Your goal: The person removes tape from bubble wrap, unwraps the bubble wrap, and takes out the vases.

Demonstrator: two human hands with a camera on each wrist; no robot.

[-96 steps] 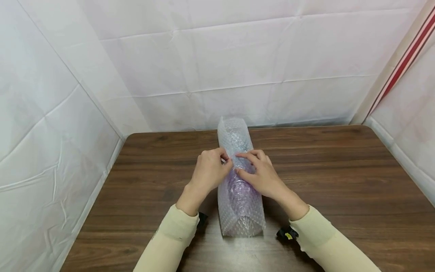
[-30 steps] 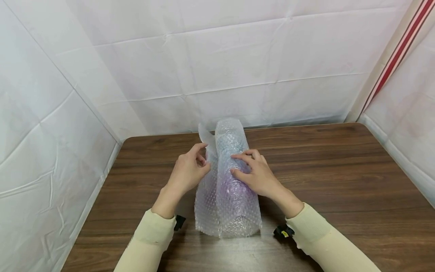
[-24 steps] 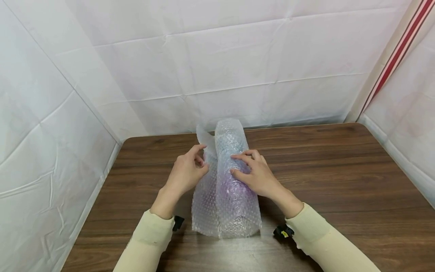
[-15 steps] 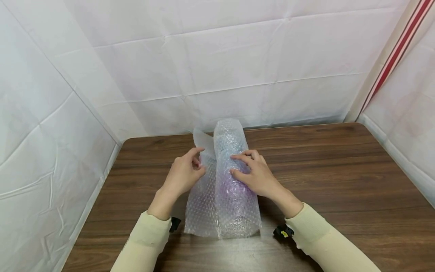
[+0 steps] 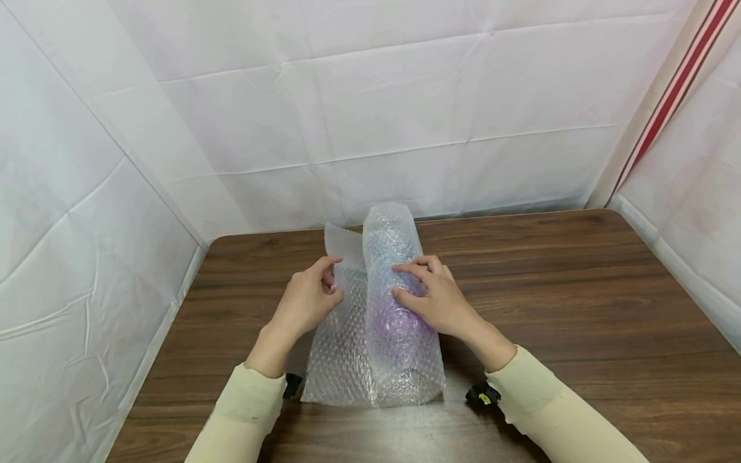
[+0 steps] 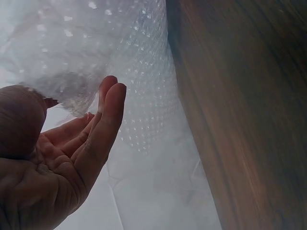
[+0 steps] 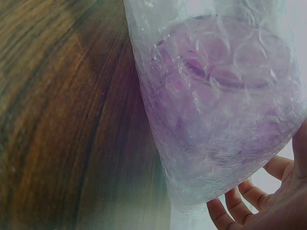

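Note:
A roll of clear bubble wrap [image 5: 401, 360] lies lengthwise on the table, around something round that shows purple [image 7: 216, 57] near me and bluish further away; its kind is blurred by the wrap. A loose flap of the bubble wrap [image 5: 341, 360] spreads to the left. My left hand [image 5: 307, 296] pinches the flap's edge between thumb and fingers; in the left wrist view the crumpled edge [image 6: 72, 96] runs in between them. My right hand [image 5: 437, 296] rests on the roll from the right, its fingers spread and their tips on the wrap.
The dark wood-grain table [image 5: 550, 289] extends to both sides of the roll. White sheeting [image 5: 376, 116] closes off the back and sides, close behind the roll's far end. A red-striped strip [image 5: 677, 96] runs up the right corner.
My left hand has moved left and a little toward me with the wrap's edge, and the flap has opened out wider from the roll. The right hand has stayed nearly in place on the roll.

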